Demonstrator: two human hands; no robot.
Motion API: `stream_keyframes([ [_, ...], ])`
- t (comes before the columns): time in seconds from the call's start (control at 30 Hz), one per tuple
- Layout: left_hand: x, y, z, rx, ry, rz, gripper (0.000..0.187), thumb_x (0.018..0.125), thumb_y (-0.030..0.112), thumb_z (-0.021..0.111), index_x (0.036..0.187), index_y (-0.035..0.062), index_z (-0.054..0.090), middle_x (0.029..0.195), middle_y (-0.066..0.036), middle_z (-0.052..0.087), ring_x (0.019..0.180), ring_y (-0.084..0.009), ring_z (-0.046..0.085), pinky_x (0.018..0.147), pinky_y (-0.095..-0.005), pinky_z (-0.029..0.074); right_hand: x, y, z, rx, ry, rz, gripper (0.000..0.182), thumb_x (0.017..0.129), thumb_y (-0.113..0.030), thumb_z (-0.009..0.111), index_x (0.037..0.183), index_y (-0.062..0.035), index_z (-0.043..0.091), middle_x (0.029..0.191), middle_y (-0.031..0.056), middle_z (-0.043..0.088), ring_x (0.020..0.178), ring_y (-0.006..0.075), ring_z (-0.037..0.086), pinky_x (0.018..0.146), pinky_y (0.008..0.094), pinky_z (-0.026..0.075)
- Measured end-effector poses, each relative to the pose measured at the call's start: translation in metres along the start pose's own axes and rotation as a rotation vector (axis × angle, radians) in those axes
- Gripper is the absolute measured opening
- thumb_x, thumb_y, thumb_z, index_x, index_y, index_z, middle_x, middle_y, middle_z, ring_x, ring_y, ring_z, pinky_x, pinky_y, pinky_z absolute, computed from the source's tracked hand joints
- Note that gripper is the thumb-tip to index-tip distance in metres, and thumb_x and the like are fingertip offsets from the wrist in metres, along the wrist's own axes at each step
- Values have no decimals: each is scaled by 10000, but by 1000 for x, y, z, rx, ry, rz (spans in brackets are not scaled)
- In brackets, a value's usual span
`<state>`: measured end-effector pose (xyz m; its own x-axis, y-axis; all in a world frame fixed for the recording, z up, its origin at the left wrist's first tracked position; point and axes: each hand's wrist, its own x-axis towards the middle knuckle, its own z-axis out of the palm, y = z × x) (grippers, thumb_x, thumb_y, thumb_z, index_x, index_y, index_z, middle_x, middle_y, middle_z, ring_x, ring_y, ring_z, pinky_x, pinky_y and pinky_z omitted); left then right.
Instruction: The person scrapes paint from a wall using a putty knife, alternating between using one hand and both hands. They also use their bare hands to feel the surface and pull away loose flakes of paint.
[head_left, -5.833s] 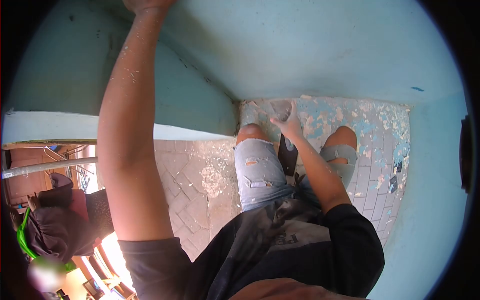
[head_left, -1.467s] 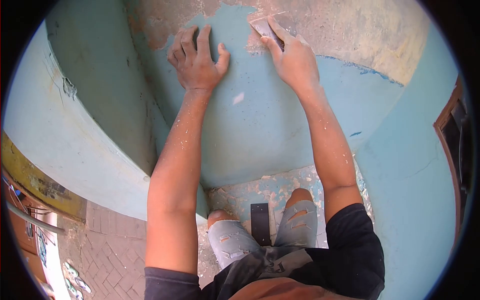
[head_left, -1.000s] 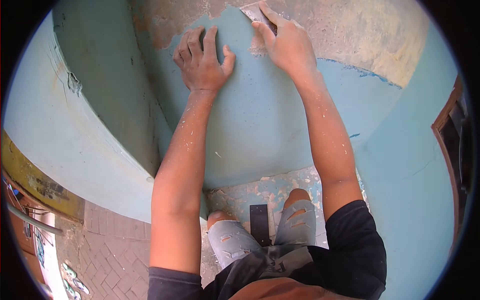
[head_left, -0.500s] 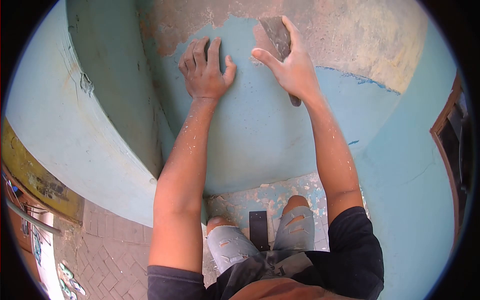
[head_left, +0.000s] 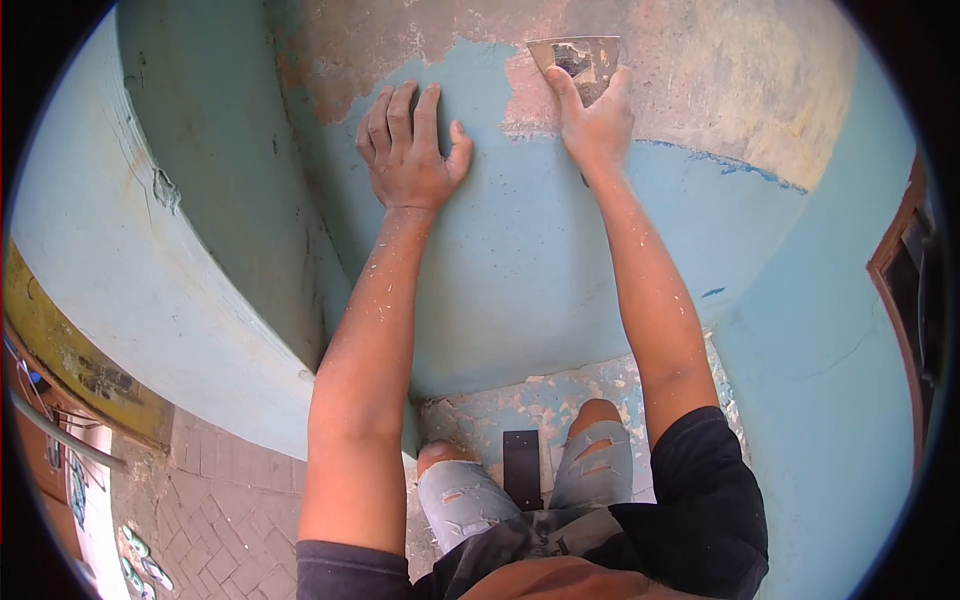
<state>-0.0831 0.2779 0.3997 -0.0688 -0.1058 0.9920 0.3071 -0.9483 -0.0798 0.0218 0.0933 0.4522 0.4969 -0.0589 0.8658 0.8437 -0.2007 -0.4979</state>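
My left hand point(head_left: 410, 150) lies with spread fingers on the blue-painted wall point(head_left: 500, 270), just below a ragged paint edge. To its right, my right hand point(head_left: 597, 125) is wrapped round a scraper point(head_left: 590, 60), thumb on the worn metal blade. The wide blade edge points up, over the bare plaster point(head_left: 720, 70) where the paint is gone. Most of the scraper's handle is hidden by the hand; its dark end shows near the wrist. White flecks dot both forearms.
A curved light-blue wall edge point(head_left: 210, 270) rises at the left, beside my left arm. Paint chips lie on the ledge point(head_left: 500, 405) by my knees. A brown-framed opening point(head_left: 900, 270) is at the right. Sandals point(head_left: 145, 565) lie on the paving point(head_left: 230, 520) at lower left.
The scraper has turned from a steep tilt to having its flat blade face visible and its edge level. My right hand has shifted slightly down and rotated with it. My left hand is nearly unmoved.
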Motion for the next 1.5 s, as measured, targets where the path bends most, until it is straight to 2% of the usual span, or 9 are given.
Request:
stream_keyframes([
  [0.07, 0, 0, 1, 5, 0, 1, 498, 826, 320, 689, 1297, 169, 637, 1366, -37, 537, 1349, -268, 451, 1117, -465, 318, -7, 2, 6, -11, 35, -76, 671, 895, -535, 783, 1107, 0, 439, 898, 260, 700, 868, 460, 715, 735, 534, 558],
  [0.27, 0, 0, 0, 1, -1, 2, 498, 826, 319, 685, 1298, 167, 637, 1366, -42, 537, 1353, -267, 447, 1119, -463, 314, -3, 8, 7, -38, 12, -114, 673, 894, -547, 777, 1067, -5, 418, 811, 235, 692, 765, 477, 705, 648, 537, 556],
  [0.5, -1, 0, 0, 2, -14, -10, 501, 823, 318, 687, 1299, 171, 635, 1365, -44, 537, 1356, -264, 447, 1118, -463, 315, 0, 6, 3, -50, -20, -150, 663, 898, -529, 783, 1057, 3, 419, 816, 246, 693, 762, 474, 704, 642, 532, 550],
  [0.6, -1, 1, 0, 4, -14, -13, 498, 825, 318, 686, 1298, 171, 635, 1365, -44, 537, 1359, -264, 444, 1119, -463, 315, -1, 3, 10, -26, 89, -105, 659, 899, -527, 783, 1045, 5, 423, 812, 246, 695, 749, 466, 707, 629, 520, 548],
  [0.77, -1, 1, 0, -1, -10, -9, 493, 829, 319, 687, 1297, 171, 636, 1368, -42, 538, 1362, -262, 441, 1121, -463, 314, -5, -2, 4, -28, -66, -123, 658, 894, -532, 788, 1026, 8, 437, 812, 242, 696, 747, 448, 714, 623, 511, 549],
  [1.07, -1, 0, 0, 4, -9, -6, 493, 826, 321, 689, 1294, 172, 639, 1366, -39, 542, 1354, -258, 451, 1122, -460, 312, -8, 8, 16, 46, 136, -95, 643, 899, -535, 781, 1021, 14, 469, 801, 229, 687, 747, 448, 706, 637, 501, 545],
  [1.27, -2, 1, 0, -1, -21, -23, 495, 826, 319, 687, 1298, 177, 640, 1372, -35, 538, 1358, -255, 448, 1126, -459, 312, -7, 10, 8, 1, 15, -181, 667, 891, -554, 780, 1023, 19, 464, 809, 245, 686, 750, 470, 698, 642, 518, 542],
  [1.37, -1, 2, -1, 1, -17, -14, 492, 831, 320, 683, 1301, 180, 638, 1376, -33, 534, 1362, -254, 444, 1127, -459, 312, 2, 2, 3, -39, 72, -66, 659, 892, -555, 779, 1020, 11, 466, 817, 245, 690, 746, 464, 700, 633, 517, 544],
  [1.5, -1, 0, 0, 6, -20, -19, 492, 834, 323, 680, 1303, 182, 635, 1372, -33, 536, 1358, -253, 450, 1128, -460, 312, -12, 10, 17, 38, 77, -175, 663, 892, -560, 776, 1031, 10, 467, 821, 247, 693, 742, 460, 701, 625, 511, 545],
])
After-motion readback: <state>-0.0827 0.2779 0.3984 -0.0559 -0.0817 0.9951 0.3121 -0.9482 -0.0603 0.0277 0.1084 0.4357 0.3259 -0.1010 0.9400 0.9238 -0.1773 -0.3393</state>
